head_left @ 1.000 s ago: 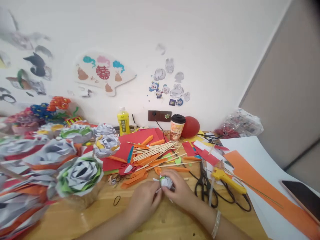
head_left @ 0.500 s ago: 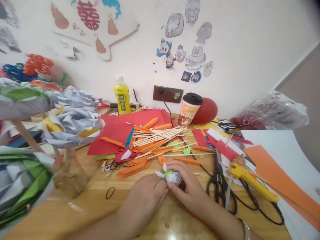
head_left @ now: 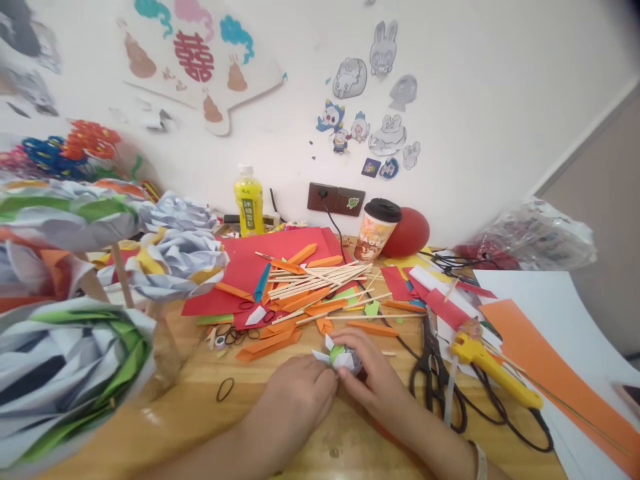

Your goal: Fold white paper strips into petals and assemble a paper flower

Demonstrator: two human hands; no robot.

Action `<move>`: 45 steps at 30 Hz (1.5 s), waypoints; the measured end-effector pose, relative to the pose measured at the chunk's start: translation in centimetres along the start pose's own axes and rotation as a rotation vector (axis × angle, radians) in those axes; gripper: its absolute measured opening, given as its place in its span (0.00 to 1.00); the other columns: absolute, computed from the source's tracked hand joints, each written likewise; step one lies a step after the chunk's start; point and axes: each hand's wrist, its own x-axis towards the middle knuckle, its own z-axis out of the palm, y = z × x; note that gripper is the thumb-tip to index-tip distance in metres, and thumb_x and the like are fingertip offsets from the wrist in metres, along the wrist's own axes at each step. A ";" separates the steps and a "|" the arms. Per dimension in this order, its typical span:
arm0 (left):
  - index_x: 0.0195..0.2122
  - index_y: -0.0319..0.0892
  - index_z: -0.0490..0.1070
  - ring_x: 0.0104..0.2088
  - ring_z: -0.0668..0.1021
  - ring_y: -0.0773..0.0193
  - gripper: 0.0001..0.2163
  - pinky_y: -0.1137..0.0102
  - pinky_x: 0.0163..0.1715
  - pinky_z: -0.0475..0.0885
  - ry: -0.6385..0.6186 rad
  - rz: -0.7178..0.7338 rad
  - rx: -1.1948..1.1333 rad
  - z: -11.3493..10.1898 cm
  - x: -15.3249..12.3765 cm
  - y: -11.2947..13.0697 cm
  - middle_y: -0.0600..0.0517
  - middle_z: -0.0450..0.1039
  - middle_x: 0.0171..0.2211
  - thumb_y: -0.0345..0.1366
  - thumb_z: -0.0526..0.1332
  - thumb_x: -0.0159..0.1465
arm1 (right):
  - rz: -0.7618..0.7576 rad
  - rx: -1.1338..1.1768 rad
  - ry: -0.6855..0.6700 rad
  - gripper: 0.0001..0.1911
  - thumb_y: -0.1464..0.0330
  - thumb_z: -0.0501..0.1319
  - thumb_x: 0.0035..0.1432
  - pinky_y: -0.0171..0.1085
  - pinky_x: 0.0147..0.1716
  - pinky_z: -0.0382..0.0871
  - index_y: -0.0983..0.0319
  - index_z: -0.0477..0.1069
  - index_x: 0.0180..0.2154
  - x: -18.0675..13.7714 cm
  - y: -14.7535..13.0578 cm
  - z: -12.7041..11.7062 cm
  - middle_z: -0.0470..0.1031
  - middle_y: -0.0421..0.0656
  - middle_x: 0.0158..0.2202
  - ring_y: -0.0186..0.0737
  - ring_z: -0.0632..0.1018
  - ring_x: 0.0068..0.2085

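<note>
Between my two hands is a small folded-paper flower (head_left: 343, 359), white with a green patch and pointed petals. My right hand (head_left: 375, 377) curls round its right side, thumb in front and fingers over the top. My left hand (head_left: 303, 390) is closed at its lower left, fingertips against the paper; what exactly they pinch is hidden. Orange folded paper strips (head_left: 267, 343) lie just beyond the hands, with a pile of thin wooden sticks (head_left: 315, 280) behind them. A black rubber band (head_left: 225, 389) rests left of my left hand.
Black scissors (head_left: 433, 373) and a yellow glue gun (head_left: 500, 373) with its cord lie to the right, beside orange and white sheets. Large paper flowers (head_left: 75, 373) crowd the left. A yellow bottle (head_left: 249, 203), a lidded cup (head_left: 376, 230) and a red balloon (head_left: 411, 232) stand near the wall.
The camera view has tilted up and shifted slightly left, so more of the large flowers shows. Both hands keep nearly the same grip on the small paper flower.
</note>
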 end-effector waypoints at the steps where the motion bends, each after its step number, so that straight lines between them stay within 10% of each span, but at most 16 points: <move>1: 0.24 0.39 0.66 0.24 0.73 0.66 0.10 0.71 0.26 0.69 -0.001 0.006 0.005 0.1 0.0 0.0 0.51 0.71 0.21 0.27 0.50 0.61 | 0.000 0.000 0.002 0.16 0.75 0.53 0.54 0.43 0.50 0.61 0.59 0.60 0.46 0.0 0.0 0.0 0.65 0.48 0.47 0.41 0.67 0.50; 45: 0.24 0.39 0.67 0.25 0.74 0.63 0.09 0.69 0.26 0.70 -0.077 -0.013 0.017 -0.6 0.0 0.2 0.51 0.72 0.22 0.26 0.51 0.59 | 0.068 -0.035 0.021 0.16 0.68 0.58 0.53 0.41 0.47 0.62 0.59 0.62 0.45 0.2 0.3 -0.2 0.67 0.46 0.44 0.42 0.68 0.46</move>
